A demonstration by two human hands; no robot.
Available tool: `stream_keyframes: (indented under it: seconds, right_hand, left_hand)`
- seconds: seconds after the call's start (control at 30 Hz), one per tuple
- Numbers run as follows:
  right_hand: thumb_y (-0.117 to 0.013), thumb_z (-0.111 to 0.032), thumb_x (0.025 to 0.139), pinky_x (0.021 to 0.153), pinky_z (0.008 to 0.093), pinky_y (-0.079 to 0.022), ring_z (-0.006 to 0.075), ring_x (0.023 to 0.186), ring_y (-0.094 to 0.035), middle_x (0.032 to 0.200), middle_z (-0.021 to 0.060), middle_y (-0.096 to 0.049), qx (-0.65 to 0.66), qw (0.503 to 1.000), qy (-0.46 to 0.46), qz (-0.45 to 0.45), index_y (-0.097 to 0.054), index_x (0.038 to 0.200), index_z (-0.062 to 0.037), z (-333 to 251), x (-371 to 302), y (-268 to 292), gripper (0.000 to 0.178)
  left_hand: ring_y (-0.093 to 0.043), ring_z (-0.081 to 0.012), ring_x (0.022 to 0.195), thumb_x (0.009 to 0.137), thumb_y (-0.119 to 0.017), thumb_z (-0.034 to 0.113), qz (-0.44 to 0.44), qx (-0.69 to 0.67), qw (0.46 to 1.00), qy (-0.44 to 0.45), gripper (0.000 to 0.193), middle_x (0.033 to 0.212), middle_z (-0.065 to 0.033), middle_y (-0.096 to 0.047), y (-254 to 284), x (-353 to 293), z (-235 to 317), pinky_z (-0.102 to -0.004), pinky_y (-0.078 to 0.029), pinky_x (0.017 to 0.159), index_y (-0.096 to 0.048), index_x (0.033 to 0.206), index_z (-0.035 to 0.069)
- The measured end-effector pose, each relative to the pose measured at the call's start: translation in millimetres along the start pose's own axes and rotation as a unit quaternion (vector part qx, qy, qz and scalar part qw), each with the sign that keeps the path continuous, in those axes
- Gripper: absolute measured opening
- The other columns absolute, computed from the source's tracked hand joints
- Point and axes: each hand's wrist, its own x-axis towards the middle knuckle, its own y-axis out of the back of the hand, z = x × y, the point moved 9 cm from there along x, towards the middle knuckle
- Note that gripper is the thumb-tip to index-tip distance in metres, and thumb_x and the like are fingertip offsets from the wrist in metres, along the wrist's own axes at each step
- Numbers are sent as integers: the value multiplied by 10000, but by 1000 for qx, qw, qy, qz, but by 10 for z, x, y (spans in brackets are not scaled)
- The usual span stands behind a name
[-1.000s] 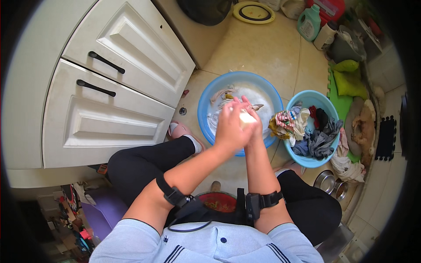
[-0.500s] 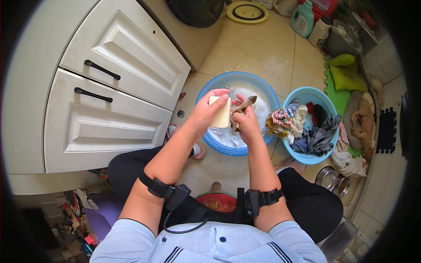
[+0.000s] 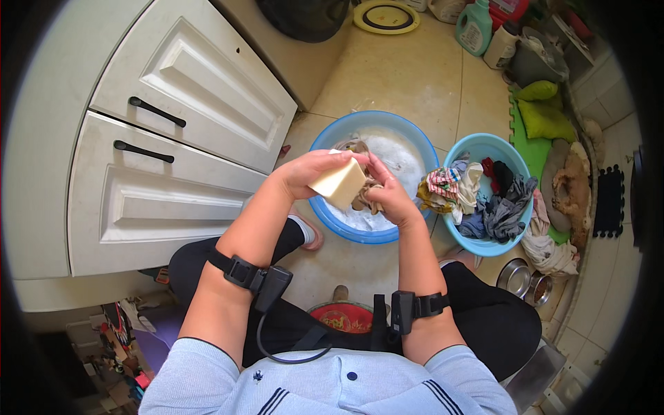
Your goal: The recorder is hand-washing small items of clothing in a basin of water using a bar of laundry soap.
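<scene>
Over a blue basin (image 3: 373,238) of white, sudsy water, my left hand (image 3: 309,171) grips a thick cream-coloured bar of soap (image 3: 340,185), its thumb along the upper edge. My right hand (image 3: 395,199) is closed on a wet brownish cloth (image 3: 366,199), bunched beneath its fingers. Part of that cloth shows beyond the soap, above the suds. The two hands are close together, with the soap beside the cloth; whether they touch cannot be made out. What kind of garment the cloth is stays unclear.
A light-blue tub (image 3: 484,250) of crumpled clothes stands right of the basin, some hanging over its rim. White cabinets (image 3: 187,180) line the left. Metal bowls (image 3: 514,278), a green cushion (image 3: 546,121) and a detergent bottle (image 3: 474,29) sit on the right. A red-topped stool (image 3: 340,318) is below me.
My left hand has tilted the soap over, so its thick side now shows. The cloth end that stuck up by my right hand has dropped, and cloth now appears beyond the soap.
</scene>
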Motion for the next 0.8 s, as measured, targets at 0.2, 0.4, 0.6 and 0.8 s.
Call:
stream_keyframes:
  seconds: [0.2,0.4,0.6,0.8]
  right_hand:
    - [-479,18,661,875,384,-432,255,971,-534,1039,109,-547,426,899,39,92,-450,1166,-51,156,0,311,511]
    - [-524,-58,762,830,420,-449,249,893,-552,939,88,-562,476,863,-19,170,-509,1054,-77,487,22,387,293]
    - [-516,-108,820,815,417,-452,250,912,-546,969,82,-558,491,826,-11,277,-510,1048,-102,780,29,614,228]
    - [-499,-157,855,710,356,-494,220,773,-571,861,92,-547,482,800,31,355,-508,1014,-41,1054,-27,1035,197]
  left_hand:
    - [-575,-176,919,897,-381,363,20,-70,994,-79,544,1079,-122,-541,61,-177,208,-325,-485,781,-354,1255,-46]
    - [-565,-173,945,867,-431,381,-24,-63,993,-101,620,1143,-112,-501,-16,-251,270,-318,-486,776,-285,1292,-46]
    - [-554,-172,976,836,-489,377,-22,-53,993,-108,675,1221,-115,-435,-184,-285,342,-315,-486,774,-249,1306,-43]
    - [-553,-165,977,826,-495,393,-37,-23,990,-135,714,1188,-127,-459,-391,-339,540,-304,-483,774,-220,1313,-50]
